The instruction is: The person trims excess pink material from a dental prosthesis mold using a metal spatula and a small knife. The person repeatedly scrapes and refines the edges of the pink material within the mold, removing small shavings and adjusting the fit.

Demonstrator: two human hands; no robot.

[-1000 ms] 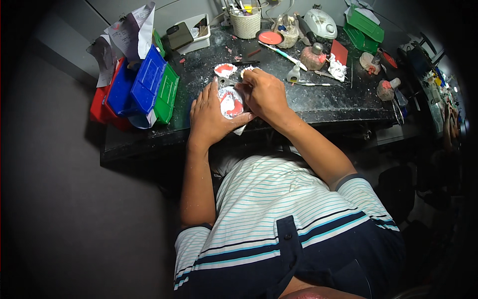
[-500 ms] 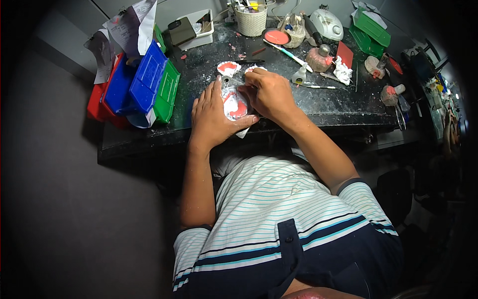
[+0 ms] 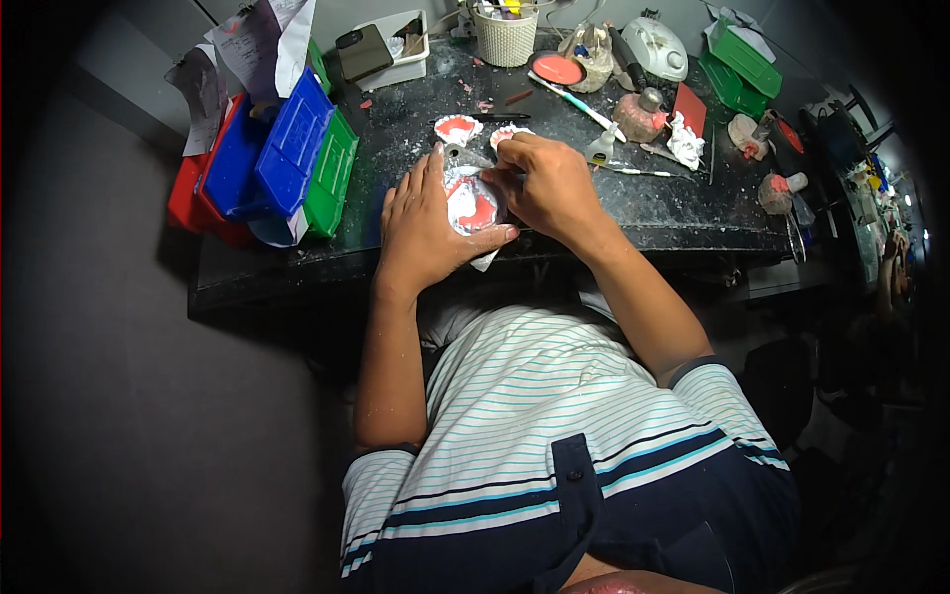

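Observation:
A grey metal dental flask (image 3: 476, 201), with white plaster and pinkish-red wax inside, lies near the desk's front edge. My left hand (image 3: 414, 220) wraps around its left side, the thumb running along the front rim. On the right side, my right hand (image 3: 550, 186) is closed in a pinch close above the flask's rim; whatever its fingertips hold is hidden. Just beyond the flask sits a white plaster dental cast (image 3: 456, 129) with a red middle. Another such cast (image 3: 507, 135) is partly covered by my right hand.
Red, blue and green bins (image 3: 295, 148) stand at the left with papers. A phone (image 3: 364, 54) rests on a white tray at the back, near a woven basket (image 3: 506, 38). Rightward lie a toothbrush (image 3: 584, 109), a glass burner (image 3: 640, 116) and crumpled tissue (image 3: 685, 142).
My right hand has shifted very slightly at the flask's right rim. My left hand keeps its hold. The view has tilted a little.

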